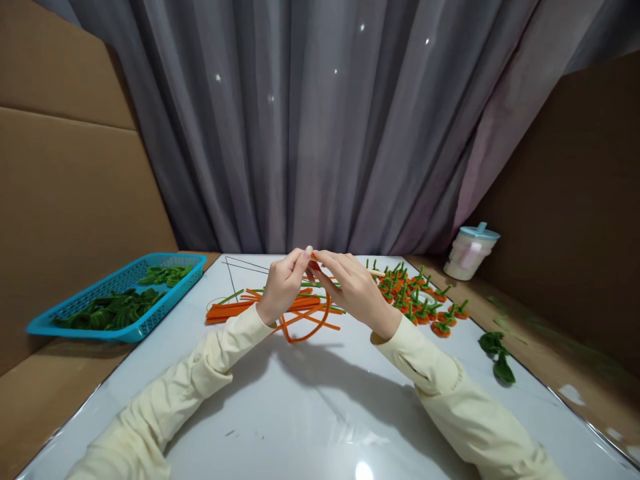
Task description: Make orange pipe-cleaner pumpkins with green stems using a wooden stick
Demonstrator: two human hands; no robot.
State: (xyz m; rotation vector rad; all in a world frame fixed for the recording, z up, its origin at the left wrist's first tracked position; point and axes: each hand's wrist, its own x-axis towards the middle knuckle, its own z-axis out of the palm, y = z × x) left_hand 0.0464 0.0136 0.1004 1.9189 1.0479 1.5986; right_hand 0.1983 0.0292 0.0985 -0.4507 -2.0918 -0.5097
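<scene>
Head view: left hand (284, 285) and right hand (357, 288) pinch an orange strip (327, 308) between their fingertips, above the desk (300, 413) near its far edge; orange-and-green pieces (443, 325) crowd its far right corner.

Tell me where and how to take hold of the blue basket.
Best grip the blue basket by the rim along both long sides, coming in from left and right: it is shallow and open, its rim stands out as a lip, and loose green pieces inside suggest keeping it level.
</scene>
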